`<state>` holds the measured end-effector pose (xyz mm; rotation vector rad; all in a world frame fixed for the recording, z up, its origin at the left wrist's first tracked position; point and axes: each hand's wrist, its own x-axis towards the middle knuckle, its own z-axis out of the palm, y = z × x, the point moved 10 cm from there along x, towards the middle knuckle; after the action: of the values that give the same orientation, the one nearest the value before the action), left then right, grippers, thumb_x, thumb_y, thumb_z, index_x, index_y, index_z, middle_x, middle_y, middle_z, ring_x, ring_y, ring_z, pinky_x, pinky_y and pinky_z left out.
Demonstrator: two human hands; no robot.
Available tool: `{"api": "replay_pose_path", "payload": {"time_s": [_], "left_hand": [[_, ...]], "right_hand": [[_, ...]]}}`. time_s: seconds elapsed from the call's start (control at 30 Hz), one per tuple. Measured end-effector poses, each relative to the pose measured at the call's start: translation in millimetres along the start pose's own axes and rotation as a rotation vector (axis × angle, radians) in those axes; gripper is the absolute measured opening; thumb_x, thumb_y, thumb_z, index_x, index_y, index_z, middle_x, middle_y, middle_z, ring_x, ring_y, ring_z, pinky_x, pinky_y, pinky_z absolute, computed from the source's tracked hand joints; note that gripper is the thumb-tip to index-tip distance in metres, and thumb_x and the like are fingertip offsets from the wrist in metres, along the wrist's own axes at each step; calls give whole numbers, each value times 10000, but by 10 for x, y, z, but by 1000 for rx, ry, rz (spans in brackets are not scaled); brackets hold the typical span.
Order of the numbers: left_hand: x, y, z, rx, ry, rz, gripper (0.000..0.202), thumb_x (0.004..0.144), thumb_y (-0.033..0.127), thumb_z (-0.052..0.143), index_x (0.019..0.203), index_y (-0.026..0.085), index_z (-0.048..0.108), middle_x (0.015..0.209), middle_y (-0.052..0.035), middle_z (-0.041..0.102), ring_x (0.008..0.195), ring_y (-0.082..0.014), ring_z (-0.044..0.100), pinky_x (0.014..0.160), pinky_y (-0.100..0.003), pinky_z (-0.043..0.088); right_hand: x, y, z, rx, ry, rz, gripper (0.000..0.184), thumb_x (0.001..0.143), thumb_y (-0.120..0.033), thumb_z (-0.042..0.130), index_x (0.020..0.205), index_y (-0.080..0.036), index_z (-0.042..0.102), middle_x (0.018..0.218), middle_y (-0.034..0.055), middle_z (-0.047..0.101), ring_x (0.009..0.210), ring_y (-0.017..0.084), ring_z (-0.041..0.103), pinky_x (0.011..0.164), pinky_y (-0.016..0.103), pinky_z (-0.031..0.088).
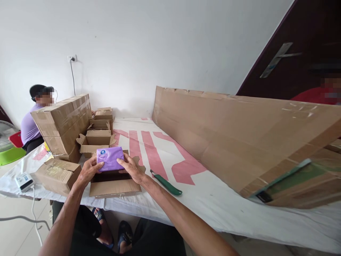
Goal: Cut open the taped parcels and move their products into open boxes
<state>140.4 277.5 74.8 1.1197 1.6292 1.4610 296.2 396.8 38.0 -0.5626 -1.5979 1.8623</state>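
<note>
Both hands grip a purple soft pack with a small blue-and-white logo. My left hand grips its left end, my right hand its right end. The pack hangs just above an open small cardboard box at the table's near edge. A green-handled utility knife lies on the white cloth to the right of my right hand.
Several open small boxes and a stack of taped cartons stand behind. A sealed small box sits at left, beside a white device. A large flattened cardboard sheet leans on the right. Two other people sit at the far left and right.
</note>
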Motion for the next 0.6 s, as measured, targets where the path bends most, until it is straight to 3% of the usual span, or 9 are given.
{"api": "replay_pose_path", "payload": {"time_s": [0.43, 0.53, 0.6], "left_hand": [[8, 43, -10, 31, 14, 5, 684, 668, 669, 917, 1162, 202, 836, 1071, -101, 844, 1017, -325, 761, 759, -353, 593], [-9, 69, 22, 22, 5, 17, 709, 659, 672, 928, 1168, 188, 835, 1083, -112, 844, 1029, -341, 764, 776, -371, 602], [-38, 143, 85, -37, -23, 70, 729, 690, 650, 929, 1234, 179, 816, 1146, -126, 839, 1081, -350, 764, 877, -417, 613]], "right_hand": [[25, 16, 6, 18, -8, 13, 638, 770, -628, 868, 1298, -328, 672, 1415, 56, 707, 1156, 284, 728, 800, 402, 645], [21, -22, 16, 22, -2, 5, 654, 761, -619, 871, 1302, -310, 672, 1403, 64, 711, 1154, 288, 724, 860, 436, 636], [4, -110, 0, 12, 21, -51, 604, 755, -585, 883, 1249, -285, 705, 1333, 63, 744, 1164, 286, 712, 957, 451, 605]]}}
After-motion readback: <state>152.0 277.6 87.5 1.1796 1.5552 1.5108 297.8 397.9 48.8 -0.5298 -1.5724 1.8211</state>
